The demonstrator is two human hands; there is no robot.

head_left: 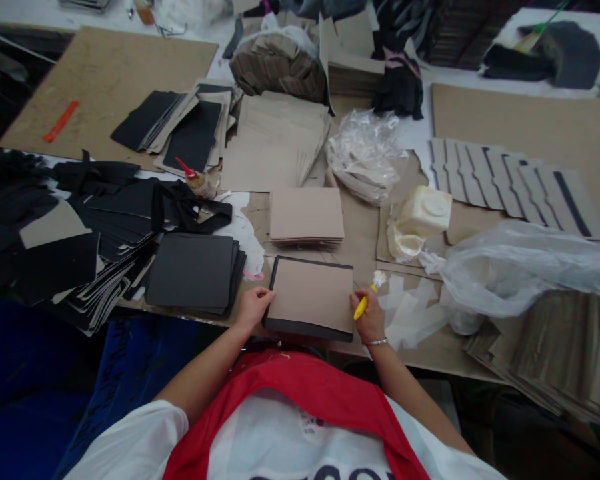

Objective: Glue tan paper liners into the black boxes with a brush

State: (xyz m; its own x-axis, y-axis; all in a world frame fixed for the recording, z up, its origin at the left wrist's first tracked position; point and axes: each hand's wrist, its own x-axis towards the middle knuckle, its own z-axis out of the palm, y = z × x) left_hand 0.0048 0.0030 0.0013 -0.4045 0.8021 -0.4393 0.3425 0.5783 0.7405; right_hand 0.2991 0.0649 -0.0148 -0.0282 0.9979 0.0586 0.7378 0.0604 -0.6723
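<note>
Yellow brush (361,309) in the right hand (371,316), fingers wrapped round its handle; the left hand (255,307) is closed on the left edge of a black sheet (305,329), mostly hidden under a tan card (310,293), at the worktop's (363,233) near edge. Just beyond sits a tan stack (306,215) — a black stack (190,270) to the left, a tub (429,210) to the right. Clear plastic (525,263) partly covers a pile (570,353), and both are cut off at the right
</note>
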